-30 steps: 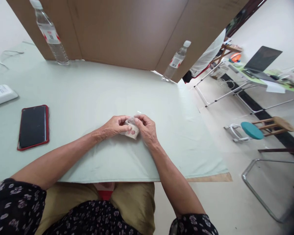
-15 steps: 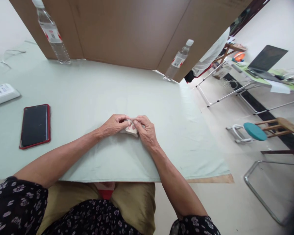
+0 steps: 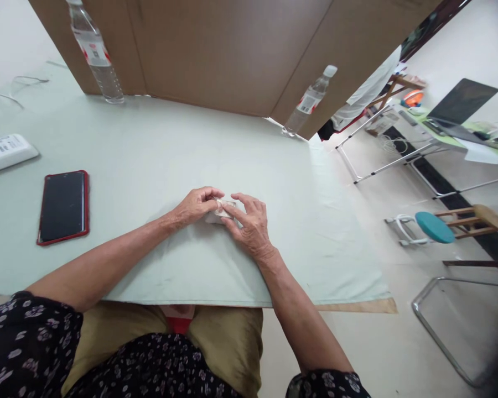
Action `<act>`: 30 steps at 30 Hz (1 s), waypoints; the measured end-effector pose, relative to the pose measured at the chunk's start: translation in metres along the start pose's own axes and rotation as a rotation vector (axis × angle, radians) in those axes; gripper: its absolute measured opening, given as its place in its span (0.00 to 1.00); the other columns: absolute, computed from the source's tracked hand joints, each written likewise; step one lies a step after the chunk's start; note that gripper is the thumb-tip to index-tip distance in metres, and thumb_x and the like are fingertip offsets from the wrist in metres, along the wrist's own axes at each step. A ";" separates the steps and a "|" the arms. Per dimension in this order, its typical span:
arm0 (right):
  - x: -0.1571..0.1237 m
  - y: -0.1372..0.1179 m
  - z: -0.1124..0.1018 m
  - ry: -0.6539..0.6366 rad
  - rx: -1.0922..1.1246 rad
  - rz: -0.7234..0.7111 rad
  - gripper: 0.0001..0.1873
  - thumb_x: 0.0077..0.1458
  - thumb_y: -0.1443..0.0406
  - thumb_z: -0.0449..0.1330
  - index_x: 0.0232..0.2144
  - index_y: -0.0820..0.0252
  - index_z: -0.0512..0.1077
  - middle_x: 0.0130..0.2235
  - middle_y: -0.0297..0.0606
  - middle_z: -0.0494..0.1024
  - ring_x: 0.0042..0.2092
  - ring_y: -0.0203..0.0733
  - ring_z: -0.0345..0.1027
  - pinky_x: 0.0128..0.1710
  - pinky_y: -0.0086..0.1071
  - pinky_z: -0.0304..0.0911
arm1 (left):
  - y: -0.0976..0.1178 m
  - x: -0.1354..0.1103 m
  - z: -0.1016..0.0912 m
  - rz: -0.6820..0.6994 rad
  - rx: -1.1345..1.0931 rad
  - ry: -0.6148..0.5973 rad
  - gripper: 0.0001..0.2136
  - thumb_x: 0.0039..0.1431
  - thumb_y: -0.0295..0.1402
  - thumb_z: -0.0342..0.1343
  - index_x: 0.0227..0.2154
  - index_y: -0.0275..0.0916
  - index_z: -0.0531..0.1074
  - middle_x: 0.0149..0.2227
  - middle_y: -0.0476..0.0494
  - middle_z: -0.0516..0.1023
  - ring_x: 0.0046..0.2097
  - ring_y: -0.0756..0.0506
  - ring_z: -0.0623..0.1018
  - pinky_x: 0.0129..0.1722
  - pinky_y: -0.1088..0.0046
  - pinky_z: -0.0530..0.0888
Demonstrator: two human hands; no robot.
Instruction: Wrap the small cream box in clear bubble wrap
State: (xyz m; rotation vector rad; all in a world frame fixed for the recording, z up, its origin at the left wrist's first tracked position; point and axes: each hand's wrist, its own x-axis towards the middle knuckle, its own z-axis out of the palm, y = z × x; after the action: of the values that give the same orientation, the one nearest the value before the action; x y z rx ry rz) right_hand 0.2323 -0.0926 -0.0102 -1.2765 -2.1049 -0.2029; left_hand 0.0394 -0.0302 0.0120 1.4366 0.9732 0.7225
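A small pale packet (image 3: pixel 221 210) with red marks lies on the light green table cover (image 3: pixel 157 160), mostly hidden between my hands. My left hand (image 3: pixel 196 204) pinches its left end with curled fingers. My right hand (image 3: pixel 249 221) rests on its right side, fingers bent and pressing down on it. Both forearms reach in from the near edge of the table.
A phone in a red case (image 3: pixel 63 205) lies at the left, with a white power strip (image 3: pixel 4 152) behind it. Two water bottles (image 3: pixel 95 52) (image 3: pixel 309 102) stand by a cardboard screen (image 3: pixel 232 50). A stool (image 3: pixel 434 225), chair frame and laptop desk stand at the right.
The packet has gone from lifted and tilted between my fingertips to lying low on the table. My right hand now lies flatter over it.
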 end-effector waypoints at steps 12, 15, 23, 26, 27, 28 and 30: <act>0.002 -0.012 0.006 0.067 -0.013 -0.029 0.06 0.65 0.61 0.58 0.39 0.53 0.75 0.50 0.42 0.79 0.54 0.49 0.70 0.53 0.44 0.61 | -0.002 0.002 0.006 0.027 0.051 0.036 0.23 0.44 0.38 0.58 0.44 0.34 0.76 0.34 0.48 0.76 0.34 0.49 0.73 0.35 0.72 0.70; 0.001 -0.012 0.010 0.092 0.032 0.006 0.07 0.63 0.61 0.59 0.42 0.55 0.73 0.51 0.44 0.79 0.55 0.50 0.69 0.54 0.44 0.61 | -0.003 0.003 0.006 0.028 0.046 0.041 0.23 0.44 0.38 0.58 0.44 0.33 0.76 0.35 0.47 0.77 0.35 0.48 0.73 0.36 0.72 0.70; 0.001 -0.015 0.011 0.017 0.074 0.110 0.13 0.60 0.59 0.59 0.47 0.53 0.72 0.54 0.43 0.77 0.60 0.52 0.66 0.60 0.47 0.57 | -0.008 0.004 0.006 0.045 0.053 0.038 0.19 0.43 0.38 0.56 0.38 0.35 0.77 0.33 0.47 0.78 0.34 0.48 0.74 0.34 0.72 0.69; 0.002 -0.011 0.009 0.015 0.112 0.139 0.23 0.59 0.55 0.60 0.54 0.57 0.69 0.58 0.48 0.74 0.60 0.54 0.65 0.59 0.47 0.57 | -0.007 0.004 0.006 0.033 0.067 0.041 0.18 0.43 0.39 0.56 0.37 0.36 0.76 0.33 0.47 0.78 0.34 0.47 0.75 0.33 0.72 0.70; 0.002 -0.009 0.009 -0.007 0.126 0.150 0.25 0.59 0.54 0.60 0.55 0.58 0.69 0.58 0.49 0.75 0.59 0.54 0.66 0.59 0.47 0.58 | -0.006 0.004 0.006 0.031 0.069 0.039 0.18 0.43 0.38 0.56 0.37 0.36 0.76 0.33 0.47 0.78 0.34 0.47 0.75 0.33 0.72 0.70; 0.003 -0.007 0.008 -0.041 0.137 0.163 0.25 0.59 0.54 0.60 0.56 0.58 0.69 0.56 0.48 0.76 0.58 0.53 0.67 0.58 0.46 0.58 | -0.006 0.004 0.006 0.031 0.070 0.036 0.18 0.43 0.38 0.57 0.37 0.36 0.76 0.33 0.47 0.78 0.34 0.47 0.75 0.33 0.72 0.70; 0.003 -0.004 0.008 -0.108 0.149 0.177 0.22 0.60 0.53 0.59 0.53 0.56 0.72 0.50 0.44 0.80 0.53 0.52 0.70 0.55 0.45 0.59 | -0.005 0.003 0.006 0.039 0.072 0.029 0.17 0.43 0.38 0.56 0.37 0.36 0.77 0.33 0.47 0.78 0.34 0.47 0.75 0.33 0.73 0.70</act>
State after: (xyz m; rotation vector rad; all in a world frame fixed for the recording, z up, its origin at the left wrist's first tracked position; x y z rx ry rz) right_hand 0.2242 -0.0891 -0.0136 -1.4009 -2.0394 0.0994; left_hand 0.0452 -0.0301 0.0060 1.5150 1.0046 0.7450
